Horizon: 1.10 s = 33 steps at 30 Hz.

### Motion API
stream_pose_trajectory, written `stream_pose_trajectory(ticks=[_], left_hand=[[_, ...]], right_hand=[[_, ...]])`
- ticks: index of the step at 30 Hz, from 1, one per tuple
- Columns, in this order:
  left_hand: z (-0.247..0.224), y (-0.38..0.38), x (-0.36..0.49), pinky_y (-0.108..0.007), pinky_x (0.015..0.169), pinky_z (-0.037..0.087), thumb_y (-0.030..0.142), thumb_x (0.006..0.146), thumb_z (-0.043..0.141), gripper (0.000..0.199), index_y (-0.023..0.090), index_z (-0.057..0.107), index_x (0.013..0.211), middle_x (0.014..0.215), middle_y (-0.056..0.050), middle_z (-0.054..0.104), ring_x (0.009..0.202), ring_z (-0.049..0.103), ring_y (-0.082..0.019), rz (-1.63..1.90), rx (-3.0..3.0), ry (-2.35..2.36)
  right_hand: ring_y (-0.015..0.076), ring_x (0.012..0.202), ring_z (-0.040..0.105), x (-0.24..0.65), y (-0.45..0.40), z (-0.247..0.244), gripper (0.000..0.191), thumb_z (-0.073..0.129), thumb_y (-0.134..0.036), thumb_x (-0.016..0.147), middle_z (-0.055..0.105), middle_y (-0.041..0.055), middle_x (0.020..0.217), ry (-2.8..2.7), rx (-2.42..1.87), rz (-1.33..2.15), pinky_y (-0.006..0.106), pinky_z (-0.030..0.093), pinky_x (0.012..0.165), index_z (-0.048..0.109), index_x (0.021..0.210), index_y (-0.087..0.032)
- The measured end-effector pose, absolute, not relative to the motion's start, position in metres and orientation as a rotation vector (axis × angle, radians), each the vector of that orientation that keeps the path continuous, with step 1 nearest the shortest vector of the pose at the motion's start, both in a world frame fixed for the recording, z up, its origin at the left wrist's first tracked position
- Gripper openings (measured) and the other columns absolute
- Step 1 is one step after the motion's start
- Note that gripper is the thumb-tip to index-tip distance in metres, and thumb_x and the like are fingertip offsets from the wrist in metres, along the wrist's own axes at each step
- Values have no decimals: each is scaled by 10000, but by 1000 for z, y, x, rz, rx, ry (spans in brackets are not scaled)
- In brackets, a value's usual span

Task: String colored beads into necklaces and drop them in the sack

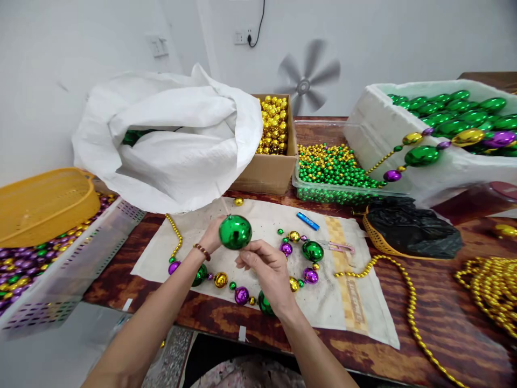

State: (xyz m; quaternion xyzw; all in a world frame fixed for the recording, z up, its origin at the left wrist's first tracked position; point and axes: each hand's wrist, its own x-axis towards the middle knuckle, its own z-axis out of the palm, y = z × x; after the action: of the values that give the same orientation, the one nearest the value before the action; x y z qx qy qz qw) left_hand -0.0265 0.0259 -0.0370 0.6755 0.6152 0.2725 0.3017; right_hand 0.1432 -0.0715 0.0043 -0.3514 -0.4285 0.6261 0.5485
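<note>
A large shiny green ball (235, 232) is held above the white cloth (153, 253). My left hand (212, 237), with a beaded bracelet on its wrist, is behind the ball's left side, its fingers mostly hidden. Pinched fingers of my right hand (260, 264) are at the ball's lower right; what they grip is too small to make out. Around my hands, a strand of green, purple and gold beads lies on the cloth, with a purple ball (241, 295) near its front. Pink-handled scissors (341, 247) and a blue lighter (307, 221) lie to the right.
Behind the cloth stand a white sack (173, 156), a carton of gold beads (266, 172) and a clear tray of small beads (335, 188). A foam box (371, 113) is at the right, a white basket (81, 269) at the left. Gold bead strands (490, 285) lie far right.
</note>
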Motion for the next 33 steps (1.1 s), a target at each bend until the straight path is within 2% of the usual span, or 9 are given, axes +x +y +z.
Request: stream_pose_trajectory(ticks=[4, 7, 10, 18, 24, 33], left_hand=[[-27, -9, -48, -251, 624, 514, 366, 805, 691, 246, 137, 724, 888, 814, -65, 721, 678, 635, -153, 1152, 1121, 1347], [-21, -32, -58, -224, 668, 528, 288, 738, 798, 233, 133, 743, 902, 841, -52, 726, 702, 652, -124, 1362, 638, 1059], [-17, -45, -65, -233, 710, 550, 232, 789, 763, 168, 143, 738, 929, 844, -35, 721, 727, 668, -116, 1421, 447, 949], [-11, -49, -72, -243, 707, 556, 202, 896, 638, 109, 135, 722, 914, 770, -18, 694, 690, 661, -103, 1484, 253, 864], [-11, -51, -73, -280, 746, 570, 236, 864, 694, 120, 139, 713, 933, 764, -9, 677, 690, 651, -109, 1456, 324, 836], [-11, -50, -74, -333, 767, 583, 339, 856, 717, 198, 142, 690, 859, 720, 7, 639, 645, 614, -102, 1418, 421, 893]], right_hand=[[140, 595, 615, 129, -85, -6, 125, 667, -302, 821, 689, 1, 657, -1047, -836, 1565, 239, 466, 577, 695, 761, -196], [143, 572, 597, 121, -95, -25, 163, 667, -340, 819, 670, 5, 636, -1022, -930, 1570, 238, 457, 551, 695, 761, -190], [155, 589, 602, 120, -105, -42, 196, 651, -361, 839, 662, 12, 642, -1102, -1017, 1552, 247, 465, 563, 689, 754, -189], [166, 634, 607, 129, -120, -57, 216, 593, -346, 892, 655, 12, 666, -1385, -1123, 1447, 252, 455, 601, 686, 770, -195], [170, 635, 607, 127, -119, -58, 208, 590, -339, 890, 658, 10, 669, -1420, -1150, 1435, 255, 456, 600, 699, 780, -200], [175, 637, 610, 129, -119, -60, 220, 589, -347, 894, 661, 15, 671, -1412, -1161, 1442, 261, 465, 596, 707, 785, -198]])
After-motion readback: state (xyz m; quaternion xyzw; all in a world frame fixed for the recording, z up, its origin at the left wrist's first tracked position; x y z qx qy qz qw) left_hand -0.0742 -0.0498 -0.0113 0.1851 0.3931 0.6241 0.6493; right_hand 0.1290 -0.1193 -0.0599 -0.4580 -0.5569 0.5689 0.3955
